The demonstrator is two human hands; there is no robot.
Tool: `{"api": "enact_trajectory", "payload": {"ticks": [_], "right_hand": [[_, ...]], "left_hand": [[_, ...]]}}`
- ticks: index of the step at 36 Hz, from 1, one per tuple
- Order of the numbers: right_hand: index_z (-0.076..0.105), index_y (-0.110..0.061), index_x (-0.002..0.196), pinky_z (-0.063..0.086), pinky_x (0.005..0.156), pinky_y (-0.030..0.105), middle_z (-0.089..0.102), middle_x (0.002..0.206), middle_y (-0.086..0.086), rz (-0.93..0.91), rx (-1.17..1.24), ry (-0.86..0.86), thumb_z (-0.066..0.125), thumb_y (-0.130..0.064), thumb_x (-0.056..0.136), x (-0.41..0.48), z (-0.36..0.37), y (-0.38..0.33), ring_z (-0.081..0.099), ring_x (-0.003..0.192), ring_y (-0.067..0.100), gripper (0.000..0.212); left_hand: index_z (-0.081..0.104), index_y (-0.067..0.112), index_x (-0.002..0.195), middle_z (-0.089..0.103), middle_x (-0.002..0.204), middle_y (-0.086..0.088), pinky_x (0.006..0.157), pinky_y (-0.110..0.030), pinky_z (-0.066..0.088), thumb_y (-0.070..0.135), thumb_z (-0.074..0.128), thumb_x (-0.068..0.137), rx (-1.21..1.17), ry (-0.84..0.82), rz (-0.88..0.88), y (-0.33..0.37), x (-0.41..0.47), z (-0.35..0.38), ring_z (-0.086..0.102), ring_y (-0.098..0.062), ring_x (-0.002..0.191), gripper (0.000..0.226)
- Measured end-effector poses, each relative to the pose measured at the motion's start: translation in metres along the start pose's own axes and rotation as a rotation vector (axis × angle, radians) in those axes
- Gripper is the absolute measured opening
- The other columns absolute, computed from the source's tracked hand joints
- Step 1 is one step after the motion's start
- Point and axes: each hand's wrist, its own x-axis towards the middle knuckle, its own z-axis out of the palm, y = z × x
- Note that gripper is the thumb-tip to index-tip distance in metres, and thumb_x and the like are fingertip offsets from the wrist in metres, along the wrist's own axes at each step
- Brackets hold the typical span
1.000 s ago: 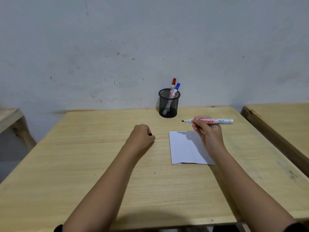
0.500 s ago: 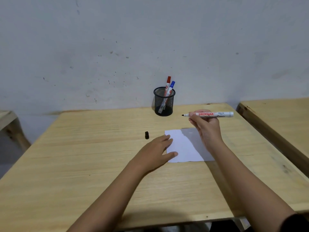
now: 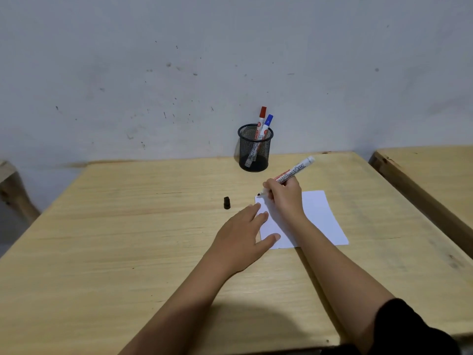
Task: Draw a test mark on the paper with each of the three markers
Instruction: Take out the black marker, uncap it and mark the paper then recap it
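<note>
The paper [image 3: 320,216] lies flat on the wooden counter [image 3: 128,239], a little right of the middle, its near left part under the person's two hands. The right hand [image 3: 284,198] has its fingers [image 3: 268,185] closed round a white marker [image 3: 294,171], uncapped, held at a slant with the black tip down at the paper's far left corner; whether the tip actually touches the sheet I cannot tell from here. The marker's back end points up and away to the right, toward the wall [image 3: 179,73]. The left hand [image 3: 240,237] rests palm down with its fingers [image 3: 261,219] spread and flat, gripping nothing; the fingertips and thumb lie on the left edge of the paper, pinning it to the counter. Just left of the sheet, apart from both hands, a small black cap [image 3: 226,203] stands on the wood. At the back of the counter, close to the wall, sits a black mesh cup [image 3: 254,149] with two more markers leaning in it side by side: a red marker [image 3: 262,116] and a blue marker [image 3: 268,121], both capped, caps uppermost. A second wooden counter [image 3: 435,170] stands to the right, separated by a narrow gap. A dark sleeve [image 3: 409,329] shows on the right upper arm at the bottom edge.
</note>
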Motion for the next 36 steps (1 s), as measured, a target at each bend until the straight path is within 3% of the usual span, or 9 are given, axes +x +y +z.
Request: {"api": "enact_trajectory", "payload": {"ticks": [5,19,23,28,36], "right_hand": [[0.045,-0.009,0.081,0.048,0.067,0.028,0.049,0.067,0.006,-0.029,-0.048,-0.038,0.054,-0.004,0.080,0.0024,0.0011,0.0039,0.047,0.061,0.014,0.010],[0.041,-0.011,0.075,0.052,0.078,0.040,0.045,0.070,0.007,-0.047,-0.087,-0.056,0.055,-0.003,0.081,0.0061,0.0036,0.0085,0.047,0.066,0.018,0.017],[0.042,-0.010,0.079,0.049,0.069,0.031,0.044,0.069,0.007,-0.052,-0.090,-0.055,0.054,0.000,0.081,0.0062,0.0044,0.0071,0.045,0.063,0.016,0.016],[0.042,-0.010,0.079,0.050,0.070,0.037,0.045,0.075,0.011,-0.056,-0.134,-0.043,0.054,-0.004,0.080,0.0070,0.0044,0.0071,0.044,0.069,0.021,0.014],[0.041,-0.011,0.078,0.048,0.054,0.022,0.043,0.067,0.007,-0.055,-0.103,-0.072,0.051,0.000,0.080,0.0059,0.0023,0.0073,0.042,0.059,0.015,0.015]], "left_hand": [[0.030,0.024,0.146,0.015,0.160,0.006,0.116,-0.030,0.019,0.055,0.037,0.093,0.016,-0.012,0.003,0.0001,0.0011,-0.0006,0.010,-0.008,0.147,0.062],[0.027,0.026,0.147,0.013,0.161,0.007,0.115,-0.030,0.018,0.055,0.036,0.093,0.031,-0.029,-0.008,0.0019,-0.0001,-0.0033,0.010,-0.009,0.147,0.061],[0.029,0.026,0.146,0.014,0.160,0.006,0.115,-0.032,0.019,0.055,0.036,0.093,0.029,-0.024,-0.006,0.0023,-0.0002,-0.0032,0.011,-0.009,0.147,0.061],[0.029,0.026,0.146,0.014,0.160,0.006,0.116,-0.031,0.019,0.054,0.036,0.093,0.026,-0.021,0.001,0.0015,0.0002,-0.0026,0.011,-0.010,0.147,0.061],[0.027,0.026,0.147,0.015,0.160,0.005,0.116,-0.032,0.020,0.054,0.036,0.094,0.026,-0.007,0.012,0.0010,0.0000,-0.0013,0.012,-0.010,0.147,0.061]]}}
